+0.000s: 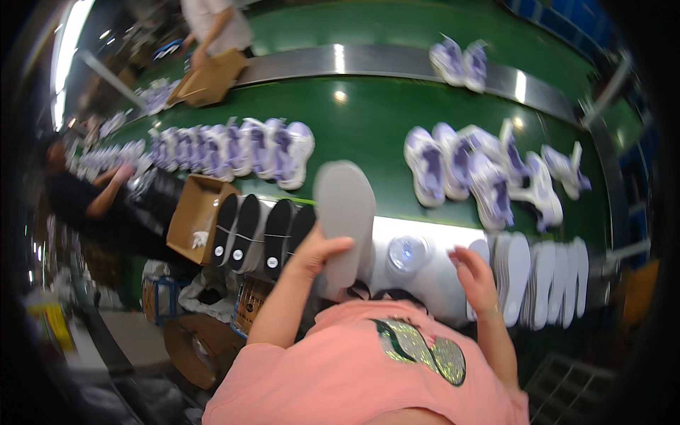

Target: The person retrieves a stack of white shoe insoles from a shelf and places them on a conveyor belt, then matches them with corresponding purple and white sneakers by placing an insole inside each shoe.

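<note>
Left hand [319, 251] grips grey insole [345, 195] near its lower end, raised left of clear container [406, 255]. Right hand [476, 278] empty, fingers parted, beside light insole stacks [511, 273]. Light thumb pressure should avoid creasing; best keep right fingers off stacked edges.

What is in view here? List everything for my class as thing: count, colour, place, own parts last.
Held insole: one, grey, centre
Black insoles: at least four, black, left
Pale insoles: several stacks, light grey, right
Clear container: one, transparent, centre
Shoes: many, white and lilac, left, right, back
Table: one, green, beyond insoles
Metal strip: one, silver, back
Cardboard boxes: several, brown, left
Co-workers: two, dark and pale clothes, left
Ceiling light: one, white, upper left
Shirt: one, pink, bottom
Left grip: one, bare, around held insole
Right grip: one, bare, open, right
</note>
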`<state>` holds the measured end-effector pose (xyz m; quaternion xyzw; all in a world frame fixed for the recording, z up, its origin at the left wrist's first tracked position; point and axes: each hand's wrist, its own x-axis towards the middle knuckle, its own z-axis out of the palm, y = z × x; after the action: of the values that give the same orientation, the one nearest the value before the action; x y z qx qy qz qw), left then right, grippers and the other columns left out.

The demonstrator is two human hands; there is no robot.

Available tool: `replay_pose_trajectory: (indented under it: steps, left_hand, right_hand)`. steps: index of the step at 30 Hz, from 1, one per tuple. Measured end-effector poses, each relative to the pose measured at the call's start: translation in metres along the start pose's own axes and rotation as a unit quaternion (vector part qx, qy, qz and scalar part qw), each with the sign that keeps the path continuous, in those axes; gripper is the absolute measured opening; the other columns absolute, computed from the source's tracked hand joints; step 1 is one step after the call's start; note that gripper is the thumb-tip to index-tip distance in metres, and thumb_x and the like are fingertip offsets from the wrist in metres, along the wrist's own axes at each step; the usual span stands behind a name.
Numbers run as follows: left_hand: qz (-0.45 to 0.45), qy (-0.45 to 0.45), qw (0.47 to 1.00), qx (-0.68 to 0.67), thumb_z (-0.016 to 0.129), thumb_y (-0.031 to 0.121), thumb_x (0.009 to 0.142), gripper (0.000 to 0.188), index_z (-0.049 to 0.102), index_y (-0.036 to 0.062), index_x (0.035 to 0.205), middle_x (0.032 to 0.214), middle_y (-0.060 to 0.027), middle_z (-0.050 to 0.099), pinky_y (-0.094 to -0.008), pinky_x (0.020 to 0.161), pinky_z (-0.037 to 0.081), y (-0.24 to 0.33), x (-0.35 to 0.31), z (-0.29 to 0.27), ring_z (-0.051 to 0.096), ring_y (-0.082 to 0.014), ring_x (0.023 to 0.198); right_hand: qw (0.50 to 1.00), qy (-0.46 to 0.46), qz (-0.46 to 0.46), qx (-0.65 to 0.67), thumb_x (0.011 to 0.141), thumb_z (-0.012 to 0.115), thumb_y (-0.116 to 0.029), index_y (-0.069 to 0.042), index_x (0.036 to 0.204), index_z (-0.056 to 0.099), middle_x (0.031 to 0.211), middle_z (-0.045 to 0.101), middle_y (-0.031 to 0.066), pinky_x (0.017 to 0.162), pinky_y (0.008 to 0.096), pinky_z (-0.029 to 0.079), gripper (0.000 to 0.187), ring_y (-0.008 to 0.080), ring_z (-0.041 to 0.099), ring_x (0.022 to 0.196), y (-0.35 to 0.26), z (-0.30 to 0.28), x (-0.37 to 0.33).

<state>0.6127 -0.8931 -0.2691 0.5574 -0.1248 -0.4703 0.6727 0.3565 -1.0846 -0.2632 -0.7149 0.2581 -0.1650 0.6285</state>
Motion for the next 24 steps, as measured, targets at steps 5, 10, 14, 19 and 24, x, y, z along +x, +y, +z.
replay_pose_trajectory:
  steps: [5,10,14,19,24]
  left_hand:
    - [0.047,-0.224,0.956,-0.181,0.077,0.023,0.058,0.077,0.040,-0.0034,0.120,0.114,-0.0107,0.051,-0.0358,0.086,0.040,0.018,-0.006,0.049,0.048,-0.0247,0.106]
    - [0.029,-0.314,0.939,-0.138,0.078,0.027,0.056,0.083,0.037,-0.0034,0.122,0.117,-0.0136,0.048,-0.0395,0.087,0.039,-0.009,0.020,0.116,0.046,-0.0254,0.108]
    - [-0.028,-0.454,0.891,-0.010,0.071,0.026,0.065,0.079,0.030,-0.0015,0.127,0.123,-0.0124,0.043,-0.0394,0.089,0.035,-0.034,0.047,0.158,0.042,-0.0245,0.112]
    - [-0.250,-0.258,0.918,-0.167,0.051,0.047,0.078,0.068,0.026,0.0119,0.130,0.125,-0.0075,0.038,-0.0435,0.091,0.028,-0.090,0.045,0.203,0.034,-0.0215,0.116]
    - [-0.441,-0.186,0.869,-0.123,0.064,0.046,0.071,0.075,0.026,0.0128,0.127,0.117,-0.0121,0.042,-0.0488,0.086,0.037,-0.186,0.070,0.211,0.042,-0.0287,0.108]
  right_hand:
    - [0.922,-0.171,0.016,0.348,0.088,0.042,-0.036,-0.001,0.124,0.036,0.120,0.046,0.0132,0.093,0.0356,0.036,0.050,0.0216,0.046,0.110,-0.008,0.044,0.050]
    - [0.761,-0.314,0.056,0.564,0.083,0.054,-0.027,-0.001,0.122,0.040,0.116,0.049,0.0097,0.088,0.0316,0.039,0.049,0.0174,0.048,0.105,0.013,0.058,0.038]
    - [0.781,-0.156,0.056,0.603,0.081,0.057,-0.025,0.001,0.120,0.041,0.112,0.051,0.0091,0.085,0.0293,0.041,0.050,0.0158,0.050,0.100,0.043,0.006,-0.008]
    - [0.858,0.063,0.110,0.498,0.079,0.061,-0.023,0.002,0.118,0.043,0.108,0.054,0.0083,0.080,0.0265,0.044,0.051,0.0138,0.053,0.095,0.070,-0.068,-0.085]
    - [0.909,0.219,0.295,0.197,0.074,0.065,-0.031,0.004,0.098,0.057,0.087,0.060,0.0073,0.066,0.0233,0.044,0.043,0.0110,0.055,0.076,0.099,-0.067,-0.099]
